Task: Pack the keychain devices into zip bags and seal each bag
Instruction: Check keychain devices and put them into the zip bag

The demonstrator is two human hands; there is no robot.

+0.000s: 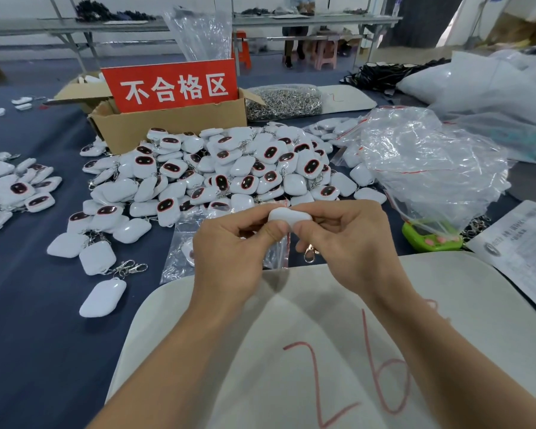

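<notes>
Keychain device [290, 216] (white, clasp dangling) is pinched between curled fingers of left hand [229, 249] and right hand [347, 239]; zip bag [178, 258] is partly hidden behind.

Our left forearm [174, 351] and right forearm [446, 345] come up from the bottom corners and angle in toward the middle. Left hand [229, 252] and right hand [347, 243] sit close together with fingers curled, backs facing us, both pinching one white keychain device [290, 215] between them.
</notes>
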